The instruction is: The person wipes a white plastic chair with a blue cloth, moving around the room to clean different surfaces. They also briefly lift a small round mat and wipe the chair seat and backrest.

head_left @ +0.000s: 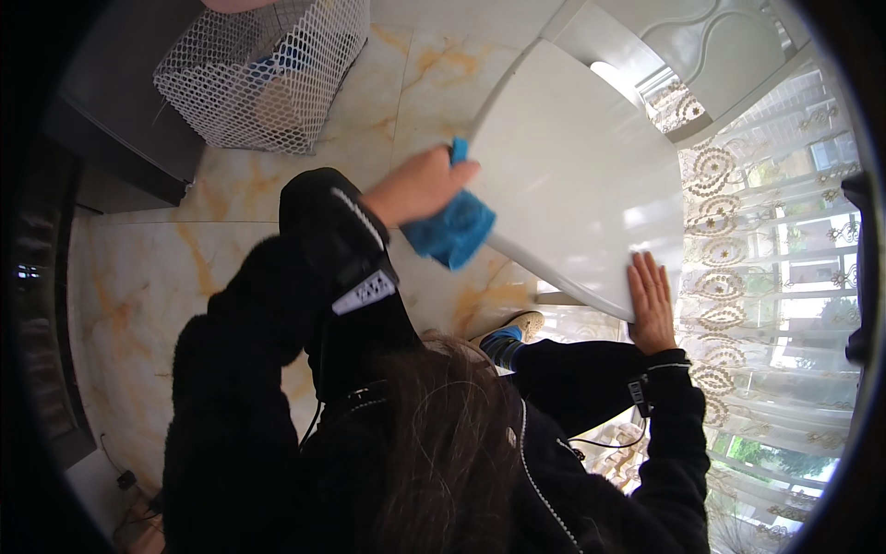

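Observation:
A blue cloth (452, 231) hangs bunched from my left hand (422, 187), whose fingers are closed around it. Part of the cloth sticks up above the thumb. This hand is beside the left edge of a glossy white panel (581, 166) with rounded edges; whether it is a seat or a tabletop I cannot tell. At the panel's near right corner, my right hand (652, 300) lies flat with its fingers stretched out, touching the white surface and holding nothing.
A white mesh basket (249, 97) with things inside stands at the far left, near a dark cabinet (120, 138). Sheer patterned curtains (738, 268) hang along the right. White furniture with curved moulding (729, 55) is at the far right. The floor (240, 263) is marbled tile.

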Demonstrator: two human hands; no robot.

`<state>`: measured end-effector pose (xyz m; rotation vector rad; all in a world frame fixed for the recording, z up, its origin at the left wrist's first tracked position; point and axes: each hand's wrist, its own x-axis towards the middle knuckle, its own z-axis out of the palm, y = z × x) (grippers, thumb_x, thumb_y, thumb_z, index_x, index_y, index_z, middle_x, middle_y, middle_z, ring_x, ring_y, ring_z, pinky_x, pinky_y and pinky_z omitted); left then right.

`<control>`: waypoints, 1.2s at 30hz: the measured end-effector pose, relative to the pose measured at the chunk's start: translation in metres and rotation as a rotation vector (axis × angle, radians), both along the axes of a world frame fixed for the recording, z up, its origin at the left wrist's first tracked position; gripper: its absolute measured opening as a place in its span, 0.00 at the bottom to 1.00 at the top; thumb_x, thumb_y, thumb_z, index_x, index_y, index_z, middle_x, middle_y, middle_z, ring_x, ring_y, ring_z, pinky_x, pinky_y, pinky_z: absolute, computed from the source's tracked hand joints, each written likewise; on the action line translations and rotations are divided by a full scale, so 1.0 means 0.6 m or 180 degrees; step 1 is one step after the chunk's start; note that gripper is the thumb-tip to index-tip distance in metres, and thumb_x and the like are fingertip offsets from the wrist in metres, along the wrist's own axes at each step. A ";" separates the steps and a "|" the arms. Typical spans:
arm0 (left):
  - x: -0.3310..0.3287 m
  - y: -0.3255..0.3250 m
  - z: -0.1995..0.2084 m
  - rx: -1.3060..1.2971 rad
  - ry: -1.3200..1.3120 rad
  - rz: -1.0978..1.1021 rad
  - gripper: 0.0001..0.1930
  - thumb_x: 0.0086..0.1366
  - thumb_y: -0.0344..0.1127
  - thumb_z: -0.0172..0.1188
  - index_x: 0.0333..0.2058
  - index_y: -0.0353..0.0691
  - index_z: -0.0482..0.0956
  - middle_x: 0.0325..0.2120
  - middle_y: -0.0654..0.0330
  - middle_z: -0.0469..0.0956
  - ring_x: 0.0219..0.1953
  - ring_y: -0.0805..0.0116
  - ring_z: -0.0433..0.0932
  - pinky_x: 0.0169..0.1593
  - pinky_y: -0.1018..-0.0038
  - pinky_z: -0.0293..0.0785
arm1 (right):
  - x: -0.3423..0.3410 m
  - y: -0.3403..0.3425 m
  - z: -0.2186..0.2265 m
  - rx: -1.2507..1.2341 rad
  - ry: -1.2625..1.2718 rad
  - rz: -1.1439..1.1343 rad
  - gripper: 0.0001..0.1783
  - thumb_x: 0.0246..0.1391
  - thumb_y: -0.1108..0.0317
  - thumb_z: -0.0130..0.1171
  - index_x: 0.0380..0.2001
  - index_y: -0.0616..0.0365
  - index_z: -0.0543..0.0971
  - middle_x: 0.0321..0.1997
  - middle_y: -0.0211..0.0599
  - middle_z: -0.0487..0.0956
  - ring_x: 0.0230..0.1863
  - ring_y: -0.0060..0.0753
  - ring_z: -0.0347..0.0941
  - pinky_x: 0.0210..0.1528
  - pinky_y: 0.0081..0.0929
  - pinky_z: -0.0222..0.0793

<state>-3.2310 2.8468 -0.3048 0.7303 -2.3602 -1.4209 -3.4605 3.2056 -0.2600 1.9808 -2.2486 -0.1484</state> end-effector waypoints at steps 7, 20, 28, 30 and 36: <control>-0.022 -0.045 0.022 -0.0126 0.0040 0.0093 0.21 0.65 0.50 0.56 0.41 0.34 0.76 0.32 0.55 0.80 0.34 0.66 0.80 0.42 0.69 0.75 | 0.021 0.013 0.061 0.0408 -0.0465 -0.0888 0.46 0.44 0.68 0.65 0.67 0.53 0.56 0.71 0.42 0.55 0.73 0.47 0.47 0.71 0.55 0.39; -0.088 0.027 -0.039 -0.1819 0.1617 -0.0559 0.21 0.61 0.32 0.55 0.53 0.31 0.67 0.59 0.43 0.60 0.64 0.38 0.55 0.65 0.54 0.55 | 0.111 -0.216 0.009 -0.0018 -0.0894 -0.0240 0.40 0.63 0.44 0.37 0.66 0.67 0.54 0.71 0.58 0.51 0.73 0.58 0.43 0.70 0.52 0.38; -0.387 -0.204 -0.037 -0.0299 0.0798 -0.0177 0.23 0.63 0.37 0.53 0.54 0.32 0.66 0.49 0.38 0.69 0.49 0.41 0.69 0.53 0.61 0.67 | 0.102 -0.258 0.016 0.0171 -0.0958 -0.0200 0.42 0.58 0.50 0.44 0.67 0.68 0.51 0.73 0.56 0.47 0.74 0.54 0.39 0.69 0.61 0.31; -0.369 -0.212 -0.032 -0.0689 0.0785 -0.0530 0.26 0.66 0.38 0.52 0.58 0.30 0.61 0.51 0.36 0.68 0.49 0.44 0.71 0.52 0.62 0.68 | 0.100 -0.265 0.020 0.0091 -0.1123 -0.0230 0.42 0.57 0.49 0.45 0.67 0.67 0.51 0.73 0.55 0.48 0.74 0.53 0.40 0.68 0.63 0.32; -0.113 -0.065 -0.003 -0.0469 0.0657 -0.1625 0.34 0.67 0.33 0.49 0.66 0.32 0.45 0.65 0.37 0.49 0.68 0.46 0.51 0.68 0.62 0.53 | 0.098 -0.261 0.029 0.0146 -0.0981 -0.0258 0.43 0.55 0.50 0.48 0.67 0.66 0.52 0.73 0.55 0.47 0.74 0.55 0.40 0.68 0.64 0.31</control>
